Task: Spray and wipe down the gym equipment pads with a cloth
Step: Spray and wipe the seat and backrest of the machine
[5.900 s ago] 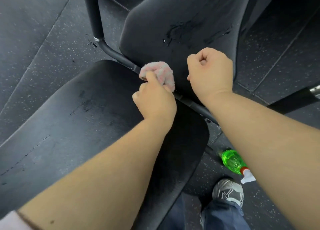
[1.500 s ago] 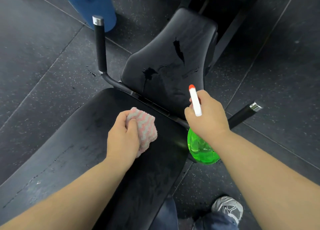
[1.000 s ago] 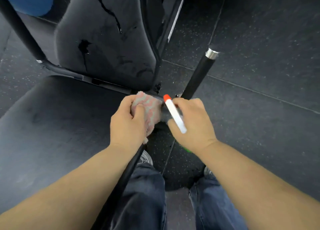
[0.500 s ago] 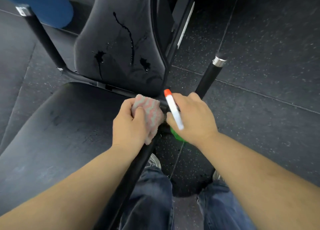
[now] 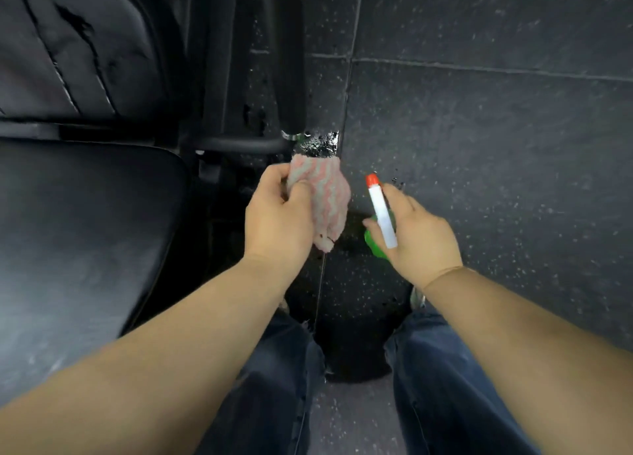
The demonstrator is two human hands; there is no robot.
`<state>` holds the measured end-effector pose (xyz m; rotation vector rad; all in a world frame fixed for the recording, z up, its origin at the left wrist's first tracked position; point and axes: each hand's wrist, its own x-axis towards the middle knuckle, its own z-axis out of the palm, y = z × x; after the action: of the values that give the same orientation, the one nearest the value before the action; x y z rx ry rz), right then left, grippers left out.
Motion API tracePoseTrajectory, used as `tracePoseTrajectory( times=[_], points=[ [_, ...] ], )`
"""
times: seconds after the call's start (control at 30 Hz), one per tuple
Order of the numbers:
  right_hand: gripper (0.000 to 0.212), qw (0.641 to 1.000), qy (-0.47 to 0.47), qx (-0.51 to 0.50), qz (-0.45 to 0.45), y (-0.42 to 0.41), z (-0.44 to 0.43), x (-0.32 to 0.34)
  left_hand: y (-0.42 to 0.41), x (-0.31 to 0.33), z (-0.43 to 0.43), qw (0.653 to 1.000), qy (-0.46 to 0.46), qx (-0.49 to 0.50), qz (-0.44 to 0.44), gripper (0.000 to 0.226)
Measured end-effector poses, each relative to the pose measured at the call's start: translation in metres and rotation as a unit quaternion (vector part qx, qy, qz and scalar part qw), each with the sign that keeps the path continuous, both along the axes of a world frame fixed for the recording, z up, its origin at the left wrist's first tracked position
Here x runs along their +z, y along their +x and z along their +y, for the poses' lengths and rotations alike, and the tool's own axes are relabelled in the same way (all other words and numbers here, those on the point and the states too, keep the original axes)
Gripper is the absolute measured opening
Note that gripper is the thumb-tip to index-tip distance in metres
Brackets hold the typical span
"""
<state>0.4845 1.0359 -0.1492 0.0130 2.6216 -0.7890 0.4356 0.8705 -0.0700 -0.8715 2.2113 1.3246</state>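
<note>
My left hand (image 5: 275, 223) is shut on a bunched pink-and-white cloth (image 5: 323, 194), held just below the base of a black handle bar (image 5: 290, 60) on the seat's right side. My right hand (image 5: 419, 235) grips a green spray bottle (image 5: 371, 240) with a white, red-tipped nozzle (image 5: 380, 211) pointing away from me. The black seat pad (image 5: 78, 232) fills the left. The black back pad (image 5: 68, 47), streaked with wet runs, rises at upper left.
A black metal frame tube (image 5: 236, 143) runs between the pads to the handle. Wet drops shine on the speckled rubber floor (image 5: 479, 129) near the handle's base. My legs in dark jeans (image 5: 442, 393) stand at the bottom.
The view has swung right and down, so the pads sit further left. Both hands have moved off the seat edge, over the floor, toward the right handle's base. The two hands have drawn apart.
</note>
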Motion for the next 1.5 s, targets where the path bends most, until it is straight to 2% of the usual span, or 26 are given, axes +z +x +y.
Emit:
tracePoseTrajectory(
  times=[0.1,0.23,0.33,0.4,0.43,0.5,0.57,0.67,0.73,0.8,0.87,0.93,1.03,1.1,1.17,1.27,1.33,1.43,1.5],
  points=[
    [0.06,0.999,-0.021,-0.03,-0.002,0.009,0.003,-0.016,0.002,-0.014,0.005,1.0,-0.011,-0.014,0.001,0.014],
    [0.061,0.996,-0.028,-0.016,-0.082,0.031,0.022,-0.03,0.008,-0.023,0.012,1.0,-0.012,-0.025,-0.01,0.014],
    [0.057,0.989,0.016,0.008,-0.146,0.048,0.04,-0.023,0.01,-0.017,0.016,0.999,-0.01,-0.03,-0.018,0.014],
    [0.065,0.981,0.037,0.01,-0.192,0.055,0.046,-0.011,0.01,-0.006,0.016,1.0,-0.008,-0.026,-0.014,0.014],
    [0.067,0.983,0.042,0.004,-0.178,0.056,0.046,-0.003,0.009,0.001,0.017,1.0,-0.003,-0.021,-0.014,0.013],
    [0.062,0.997,0.044,-0.003,-0.058,0.046,0.035,0.027,0.006,0.025,0.013,1.0,0.021,-0.009,-0.005,0.011],
    [0.059,0.999,0.002,0.008,0.05,0.022,0.007,0.062,0.001,0.05,0.005,0.998,0.057,0.002,-0.001,0.014],
    [0.062,0.99,-0.097,0.061,0.076,-0.021,-0.05,0.11,-0.014,0.081,-0.015,0.987,0.14,0.077,0.016,0.011],
    [0.063,0.984,-0.136,0.071,0.088,-0.057,-0.088,0.134,-0.032,0.106,-0.049,0.968,0.204,0.144,0.026,0.014],
    [0.06,0.981,-0.156,0.074,0.088,-0.088,-0.115,0.15,-0.047,0.122,-0.08,0.954,0.262,0.144,0.029,0.024],
    [0.053,0.978,-0.177,0.071,0.082,-0.118,-0.148,0.168,-0.063,0.139,-0.118,0.954,0.271,0.12,0.038,0.029],
    [0.048,0.976,-0.168,0.072,0.122,-0.148,-0.184,0.186,-0.077,0.145,-0.161,0.971,0.203,0.113,0.053,0.026],
    [0.045,0.97,-0.112,0.071,0.205,-0.202,-0.23,0.19,-0.091,0.131,-0.228,0.992,0.004,0.093,0.088,0.02],
    [0.044,0.97,-0.053,0.082,0.225,-0.234,-0.249,0.182,-0.095,0.115,-0.263,0.985,-0.156,0.018,0.071,0.028],
    [0.04,0.969,0.015,0.118,0.216,-0.245,-0.27,0.16,-0.093,0.095,-0.297,0.963,-0.26,-0.054,0.053,0.044],
    [0.03,0.96,0.043,0.188,0.202,-0.21,-0.286,0.128,-0.08,0.065,-0.32,0.939,-0.304,-0.158,0.014,0.057],
    [0.028,0.949,0.022,0.268,0.166,-0.173,-0.288,0.113,-0.067,0.051,-0.32,0.909,-0.345,-0.232,0.0,0.056],
    [0.026,0.921,0.036,0.351,0.167,-0.175,-0.283,0.117,-0.065,0.046,-0.316,0.901,-0.361,-0.24,0.009,0.056],
    [0.029,0.927,0.061,0.323,0.18,-0.218,-0.283,0.134,-0.065,0.046,-0.317,0.906,-0.355,-0.232,0.02,0.058]
  ],
)
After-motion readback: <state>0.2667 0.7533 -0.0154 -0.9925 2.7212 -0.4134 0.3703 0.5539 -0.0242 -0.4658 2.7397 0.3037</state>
